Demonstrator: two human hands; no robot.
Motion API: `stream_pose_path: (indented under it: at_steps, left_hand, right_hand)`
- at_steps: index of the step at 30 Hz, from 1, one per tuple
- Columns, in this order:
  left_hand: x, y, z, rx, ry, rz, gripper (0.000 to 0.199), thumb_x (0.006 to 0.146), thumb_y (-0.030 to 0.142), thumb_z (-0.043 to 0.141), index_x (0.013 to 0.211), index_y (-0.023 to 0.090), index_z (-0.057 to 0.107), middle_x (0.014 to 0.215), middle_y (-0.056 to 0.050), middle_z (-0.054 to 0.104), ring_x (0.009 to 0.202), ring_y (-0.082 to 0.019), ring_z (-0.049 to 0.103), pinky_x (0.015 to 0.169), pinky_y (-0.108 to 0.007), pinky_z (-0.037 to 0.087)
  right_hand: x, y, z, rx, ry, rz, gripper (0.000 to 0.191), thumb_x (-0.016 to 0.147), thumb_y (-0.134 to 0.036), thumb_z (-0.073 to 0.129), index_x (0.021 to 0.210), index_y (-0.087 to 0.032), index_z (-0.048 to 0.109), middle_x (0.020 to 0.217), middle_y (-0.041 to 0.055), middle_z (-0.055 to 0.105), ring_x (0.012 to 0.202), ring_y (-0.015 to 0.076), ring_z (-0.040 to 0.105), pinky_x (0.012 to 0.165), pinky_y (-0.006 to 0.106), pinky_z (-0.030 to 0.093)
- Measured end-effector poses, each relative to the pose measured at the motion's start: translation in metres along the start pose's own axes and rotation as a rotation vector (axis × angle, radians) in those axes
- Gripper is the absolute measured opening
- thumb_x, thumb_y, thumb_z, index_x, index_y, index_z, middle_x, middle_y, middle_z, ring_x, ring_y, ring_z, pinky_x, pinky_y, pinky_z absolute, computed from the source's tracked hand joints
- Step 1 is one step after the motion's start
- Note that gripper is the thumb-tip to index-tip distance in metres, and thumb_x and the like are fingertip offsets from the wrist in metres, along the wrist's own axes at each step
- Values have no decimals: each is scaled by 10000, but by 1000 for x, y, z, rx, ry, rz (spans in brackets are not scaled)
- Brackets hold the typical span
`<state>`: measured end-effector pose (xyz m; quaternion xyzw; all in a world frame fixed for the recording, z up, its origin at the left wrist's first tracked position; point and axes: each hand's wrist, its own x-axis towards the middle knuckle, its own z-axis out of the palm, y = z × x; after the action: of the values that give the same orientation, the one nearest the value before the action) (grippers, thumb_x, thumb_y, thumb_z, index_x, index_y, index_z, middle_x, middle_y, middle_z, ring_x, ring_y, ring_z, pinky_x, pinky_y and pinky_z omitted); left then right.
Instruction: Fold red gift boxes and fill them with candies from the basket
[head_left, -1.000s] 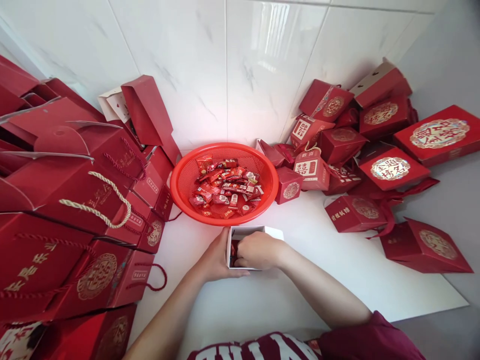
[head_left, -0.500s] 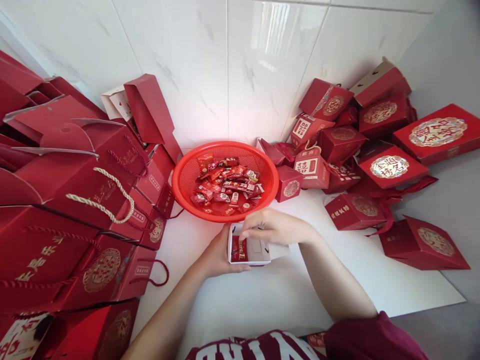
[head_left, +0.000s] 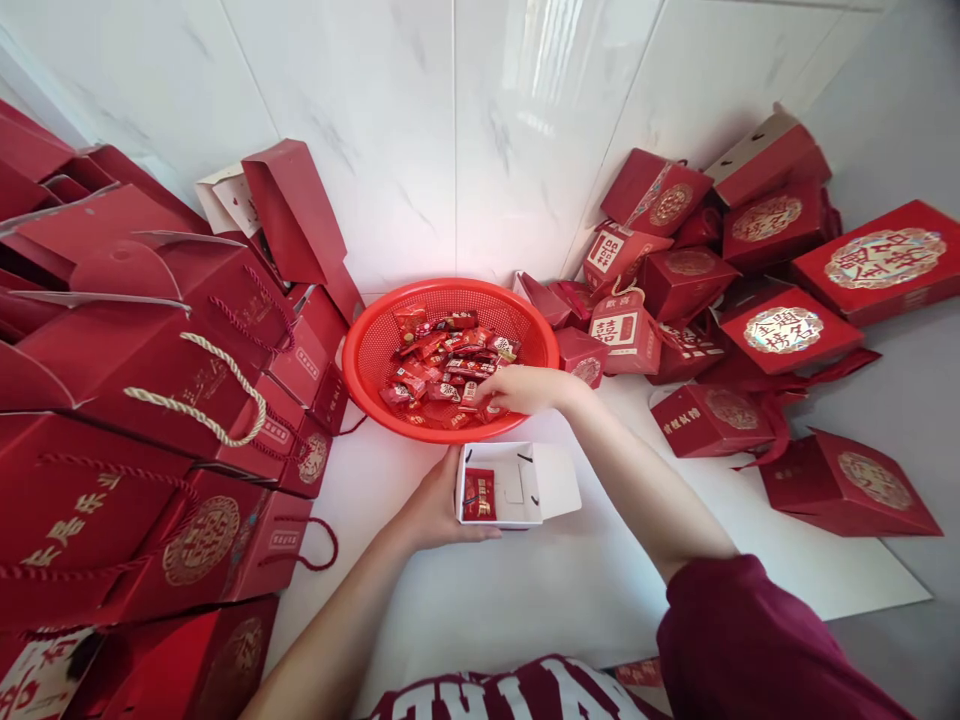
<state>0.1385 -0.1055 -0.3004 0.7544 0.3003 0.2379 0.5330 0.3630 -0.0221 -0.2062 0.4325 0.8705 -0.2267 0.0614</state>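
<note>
White open box sits before me on white bench, red packet inside at left. My left hand grips box's left side. My right hand reaches over red basket, fingers among wrapped candies; can't tell if any pinched. Red gift boxes flank both sides.

Looks like a tiled corner of a home or small workshop, can't tell which. Got glossy white grey-veined wall tiles, a plain white tabletop, piled red cardboard boxes, plus a round red plastic basket of wrapped sweets.
</note>
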Motion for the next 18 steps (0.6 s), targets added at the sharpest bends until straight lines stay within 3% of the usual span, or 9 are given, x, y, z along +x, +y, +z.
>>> stream_pose_path:
  at_steps: [4,7,12,18]
  left_hand:
    - [-1,0,0,-13,-3,-6,1135,563,385,918,1462,245,239,1393,-148,522,1273,-342,536,1083,-512,441]
    - [-2,-2,0,-25,-13,-21,1199,551,344,927,1487,265,183,1386,-144,529,1269,-334,546,1074,-499,451]
    - [-2,-4,1,-23,-6,-30,1237,532,340,937,1495,277,165,1371,-139,541,1269,-335,548,1080,-499,446]
    - [-2,-4,1,-33,-10,-9,1227,533,370,936,1496,265,184,1376,-138,540,1294,-347,528,1080,-483,451]
  right_hand:
    - [43,-3,-3,-150,-75,48,478,818,27,560,1240,-156,688,1237,113,695,1104,249,665,917,295,496]
    - [61,-11,6,-268,-71,121,338,900,-43,580,1225,-87,662,1293,185,634,1123,272,651,936,368,516]
    - [74,-8,17,-394,-53,231,310,972,-318,616,1226,-140,612,1236,105,634,1087,239,642,924,460,548]
    - [74,0,20,-472,-35,226,324,969,-328,618,1237,-147,602,1246,106,619,1080,239,636,911,451,550]
